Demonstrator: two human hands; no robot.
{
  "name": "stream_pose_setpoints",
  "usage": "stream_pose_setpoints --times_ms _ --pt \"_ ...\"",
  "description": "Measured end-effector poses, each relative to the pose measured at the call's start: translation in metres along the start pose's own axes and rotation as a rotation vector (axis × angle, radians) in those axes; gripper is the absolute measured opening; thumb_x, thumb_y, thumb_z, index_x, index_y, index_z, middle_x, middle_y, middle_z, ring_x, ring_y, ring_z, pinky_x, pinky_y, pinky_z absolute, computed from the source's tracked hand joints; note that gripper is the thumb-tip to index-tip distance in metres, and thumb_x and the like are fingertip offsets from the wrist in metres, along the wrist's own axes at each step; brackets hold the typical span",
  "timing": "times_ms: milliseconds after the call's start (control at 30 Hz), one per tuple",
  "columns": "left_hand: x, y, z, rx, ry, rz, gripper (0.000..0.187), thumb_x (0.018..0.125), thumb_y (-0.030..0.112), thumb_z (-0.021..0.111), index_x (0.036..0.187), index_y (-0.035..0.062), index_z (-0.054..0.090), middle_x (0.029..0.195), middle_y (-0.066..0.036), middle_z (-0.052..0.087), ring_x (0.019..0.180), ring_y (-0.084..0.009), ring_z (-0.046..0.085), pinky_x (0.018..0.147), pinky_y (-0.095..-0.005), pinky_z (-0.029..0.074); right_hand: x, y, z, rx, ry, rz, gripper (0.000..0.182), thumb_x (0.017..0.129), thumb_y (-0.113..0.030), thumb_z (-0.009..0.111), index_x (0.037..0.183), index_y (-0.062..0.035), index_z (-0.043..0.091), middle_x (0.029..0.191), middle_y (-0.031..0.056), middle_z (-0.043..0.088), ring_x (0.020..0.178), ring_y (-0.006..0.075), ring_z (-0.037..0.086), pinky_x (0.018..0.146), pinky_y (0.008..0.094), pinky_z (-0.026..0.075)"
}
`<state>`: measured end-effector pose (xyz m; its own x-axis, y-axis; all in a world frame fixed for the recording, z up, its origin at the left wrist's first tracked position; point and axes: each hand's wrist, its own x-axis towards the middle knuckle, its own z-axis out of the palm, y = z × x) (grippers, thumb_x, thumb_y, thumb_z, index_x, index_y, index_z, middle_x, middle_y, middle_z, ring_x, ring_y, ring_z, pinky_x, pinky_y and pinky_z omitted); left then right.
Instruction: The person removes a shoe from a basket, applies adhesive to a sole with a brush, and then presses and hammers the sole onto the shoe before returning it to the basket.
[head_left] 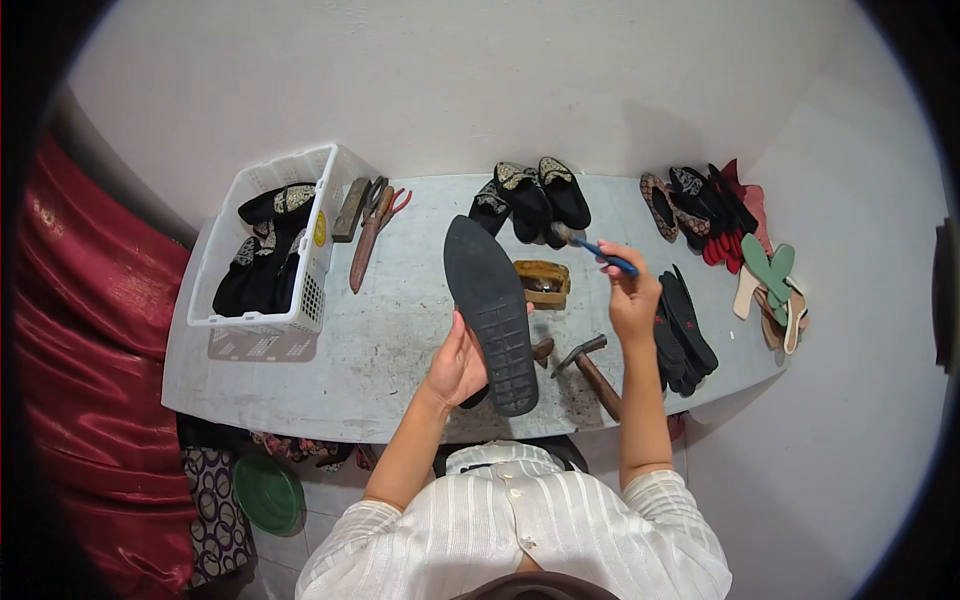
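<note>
My left hand (462, 362) grips a black shoe sole (488, 310) by its edge, holding it tilted above the table with the treaded face toward me. Whether an upper is attached behind it is hidden. In my right hand (634, 292) is a brush (605, 256) with a blue handle, its bristles pointing away to the left, apart from the sole. A small yellow-brown box (567, 288) with something dark inside stands just beyond the sole. Below the brush lies a hammer (597, 385) with a wooden handle, and a small brown object (543, 350) sits beside the sole.
On the left of the table (390, 335) a white basket (325, 250) holds black shoes. Pliers (384, 212) and a grey block (350, 210) lie alongside it. Patterned black shoes (525, 195) stand at the back. Stacked black soles (685, 330), more shoes (690, 200) and green insoles (768, 265) are right.
</note>
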<state>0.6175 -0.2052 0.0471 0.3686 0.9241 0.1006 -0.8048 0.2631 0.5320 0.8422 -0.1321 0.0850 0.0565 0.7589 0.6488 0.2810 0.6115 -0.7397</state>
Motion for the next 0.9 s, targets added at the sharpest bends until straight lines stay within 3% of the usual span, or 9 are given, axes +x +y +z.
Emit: stream_pose_setpoints --times_ms 100,233,367,467,567,700,767,833,900 --pt "0.008 -0.003 0.001 0.103 -0.055 -0.059 0.070 0.093 0.056 0.017 0.139 0.0036 0.025 0.135 -0.021 0.038 0.118 -0.0345 0.047 0.092 -0.0445 0.046 0.015 -0.054 -0.010 0.201 -0.092 -0.180 0.015 0.085 -0.001 0.056 0.100 0.0004 0.060 0.102 0.0154 0.065 0.090 0.0238 0.064 0.080 0.0318 0.049" --pt "0.012 -0.004 0.014 0.093 -0.130 -0.140 0.073 0.093 0.058 0.017 0.135 0.0005 0.033 0.131 -0.020 0.044 0.107 -0.0295 0.056 0.083 -0.0423 0.051 0.027 -0.088 -0.007 0.106 -0.278 -0.526 0.015 0.084 -0.007 0.060 0.097 0.0001 0.061 0.102 0.0175 0.064 0.088 0.0279 0.064 0.078 0.0339 0.050" --pt "0.014 -0.011 0.012 0.010 -0.160 -0.145 0.073 0.093 0.058 0.017 0.132 0.0000 0.037 0.123 -0.020 0.050 0.095 -0.0303 0.061 0.075 -0.0413 0.054 0.027 -0.081 -0.001 -0.048 -0.397 -0.610 0.028 0.067 0.001 0.066 0.095 -0.0013 0.061 0.102 0.0152 0.064 0.087 0.0311 0.062 0.078 0.0365 0.050" --pt "0.014 -0.011 0.016 -0.044 -0.044 -0.159 0.070 0.093 0.058 0.014 0.123 0.0024 0.045 0.097 -0.017 0.061 0.082 -0.0296 0.063 0.069 -0.0392 0.055 0.009 -0.084 -0.004 0.018 -0.549 -0.704 0.034 0.059 0.000 0.069 0.092 -0.0013 0.062 0.101 0.0126 0.064 0.086 0.0302 0.061 0.075 0.0366 0.051" --pt "0.012 -0.012 0.022 -0.026 -0.073 -0.177 0.071 0.093 0.058 0.011 0.125 0.0033 0.044 0.097 -0.017 0.061 0.080 -0.0291 0.063 0.066 -0.0378 0.054 0.013 -0.085 -0.014 0.025 -0.606 -0.731 0.034 0.057 -0.003 0.070 0.090 -0.0012 0.062 0.101 0.0123 0.063 0.084 0.0303 0.060 0.071 0.0358 0.052" --pt "0.015 -0.020 0.042 -0.019 -0.065 -0.189 0.070 0.093 0.055 0.010 0.126 0.0026 0.043 0.103 -0.019 0.060 0.079 -0.0300 0.063 0.064 -0.0371 0.054 0.037 -0.073 -0.033 -0.119 -0.443 -0.761 0.029 0.063 -0.008 0.069 0.089 0.0010 0.062 0.101 0.0143 0.063 0.080 0.0309 0.060 0.069 0.0360 0.052" --pt "0.017 -0.025 0.039 0.000 -0.076 -0.165 0.070 0.094 0.054 0.010 0.128 0.0019 0.041 0.110 -0.021 0.057 0.078 -0.0315 0.063 0.064 -0.0372 0.054 0.032 -0.076 -0.033 0.114 -0.613 -0.781 0.027 0.065 -0.010 0.068 0.088 0.0018 0.061 0.102 0.0150 0.063 0.080 0.0305 0.060 0.069 0.0359 0.052" --pt "0.016 -0.027 0.047 0.202 0.156 -0.124 0.068 0.094 0.052 0.010 0.132 0.0026 0.038 0.121 -0.023 0.051 0.078 -0.0326 0.063 0.065 -0.0381 0.054 0.023 -0.078 -0.034 0.117 -0.733 -0.846 0.027 0.067 -0.011 0.066 0.091 0.0010 0.062 0.103 0.0153 0.063 0.081 0.0310 0.061 0.070 0.0377 0.052" --pt "0.020 -0.034 0.046 0.024 0.227 -0.127 0.067 0.094 0.052 0.011 0.131 0.0038 0.038 0.120 -0.023 0.052 0.079 -0.0332 0.063 0.066 -0.0395 0.054 0.041 -0.072 -0.043 0.151 -0.640 -0.772 0.032 0.062 -0.008 0.069 0.092 -0.0006 0.062 0.101 0.0161 0.064 0.080 0.0308 0.063 0.067 0.0375 0.053"
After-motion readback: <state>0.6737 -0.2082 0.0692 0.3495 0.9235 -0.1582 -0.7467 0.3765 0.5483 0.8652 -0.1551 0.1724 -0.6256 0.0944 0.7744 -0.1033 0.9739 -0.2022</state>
